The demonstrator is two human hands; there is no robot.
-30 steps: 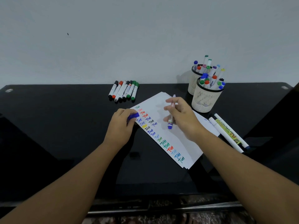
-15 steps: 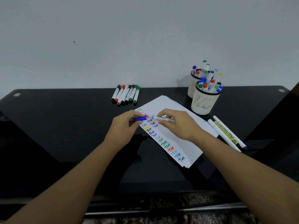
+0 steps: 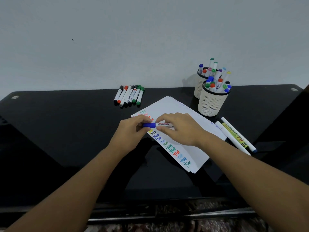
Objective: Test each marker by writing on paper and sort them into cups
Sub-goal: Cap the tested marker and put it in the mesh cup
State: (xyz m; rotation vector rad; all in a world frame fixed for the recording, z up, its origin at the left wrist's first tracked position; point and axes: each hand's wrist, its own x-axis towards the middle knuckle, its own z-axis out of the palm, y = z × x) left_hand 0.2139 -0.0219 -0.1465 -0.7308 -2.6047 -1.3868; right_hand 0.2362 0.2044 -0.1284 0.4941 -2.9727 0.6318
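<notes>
The black glass-like surface (image 3: 66, 131) is glossy and smooth, mirroring the arms and the pale wall; two round metal-looking caps (image 3: 15, 97) shine at its far corners. The white paper sheets (image 3: 189, 143) look matt and flat, with coloured ink marks along one edge. The white plastic marker with a blue cap (image 3: 156, 125) has a smooth, slightly shiny barrel bearing a printed label. The cream perforated plastic cups with black rims (image 3: 211, 104) look matt. The row of white plastic markers (image 3: 128, 96) appears smooth with faint sheen. The grey painted wall (image 3: 150, 39) is matt. A rough, speckled floor (image 3: 167, 227) shows at the bottom.
</notes>
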